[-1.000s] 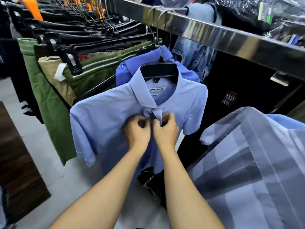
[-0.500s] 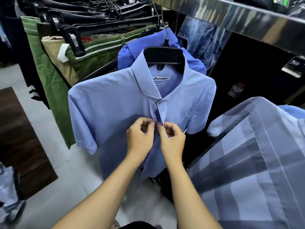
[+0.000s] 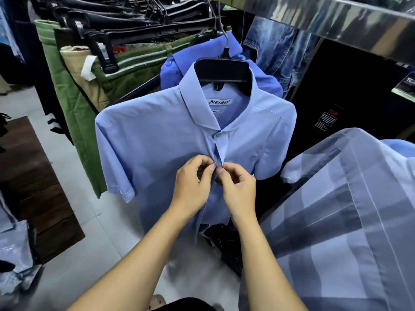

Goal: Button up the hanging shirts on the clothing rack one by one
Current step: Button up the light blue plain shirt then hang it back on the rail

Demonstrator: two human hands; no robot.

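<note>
A light blue short-sleeved shirt [image 3: 157, 140] hangs on a black hanger [image 3: 222, 70] from the steel rack rail [image 3: 336, 21]. Its top button [image 3: 217, 135] under the collar is fastened. My left hand [image 3: 193, 187] pinches the left edge of the placket at the second button [image 3: 217, 163]. My right hand [image 3: 239, 189] pinches the right placket edge right against it. Below my hands the shirt front hangs apart. A darker blue shirt [image 3: 179, 66] hangs directly behind it.
A striped grey-blue shirt [image 3: 348, 221] hangs close on the right, near my right forearm. Green and tan trousers [image 3: 74, 102] on clip hangers fill the rail to the left. Denim [image 3: 276, 48] hangs behind. A dark wooden platform [image 3: 33, 187] lies on the tiled floor at left.
Both hands have moved down from the collar button, which now shows fastened, to the second button. The view has tilted down and drawn closer to the shirt.
</note>
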